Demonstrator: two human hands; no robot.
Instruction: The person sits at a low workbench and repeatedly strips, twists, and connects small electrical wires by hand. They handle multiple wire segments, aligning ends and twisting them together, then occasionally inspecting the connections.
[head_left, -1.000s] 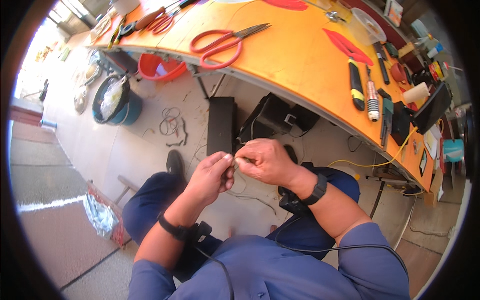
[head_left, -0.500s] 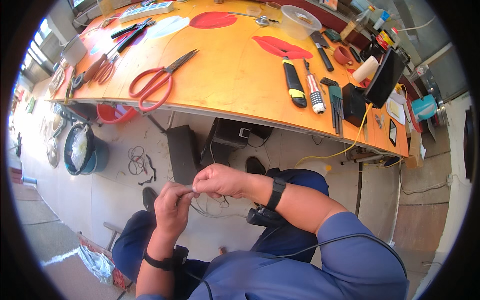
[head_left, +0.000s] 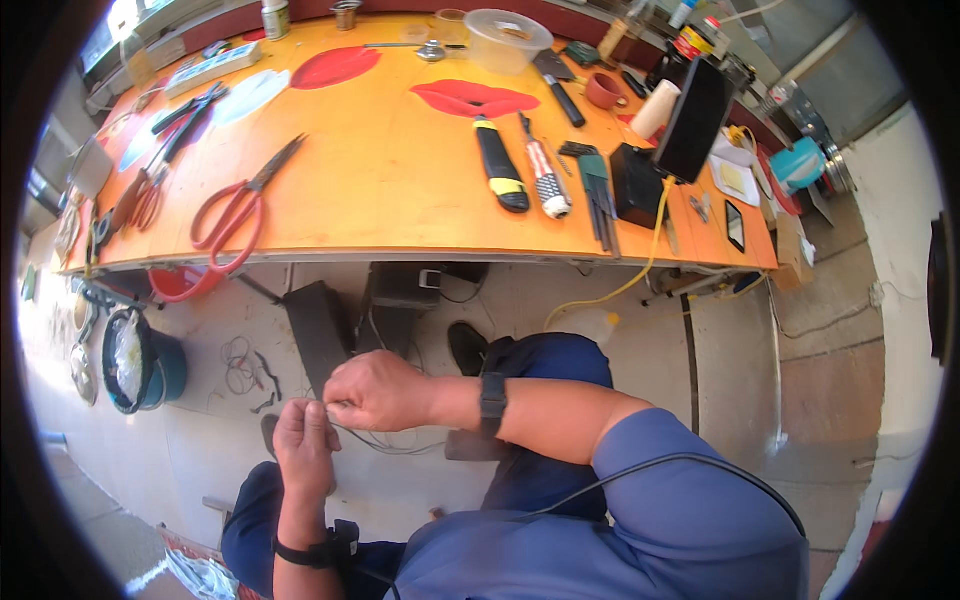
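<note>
Pinching thin wire (head_left: 322,404), left hand (head_left: 305,447) meets right hand (head_left: 375,391) below table edge (head_left: 400,255).

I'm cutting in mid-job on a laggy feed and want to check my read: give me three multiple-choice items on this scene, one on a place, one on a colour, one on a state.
1. Where are the big scissors?
A. On the orange table, near its front edge
B. On the floor
C. In the right hand

2. What colour are the scissors' handles?
A. Black
B. Red
C. Blue

3. How do the left hand and right hand stand?
A. Flat on the table
B. Apart, at the person's sides
C. Together below the table edge, pinching a thin wire

Answers:
1 A: the scissors lie on the table, left of the middle, handles toward the front edge.
2 B: both handle loops are red.
3 C: the fingertips of both hands meet over the lap on a thin wire that trails down from them.
</note>
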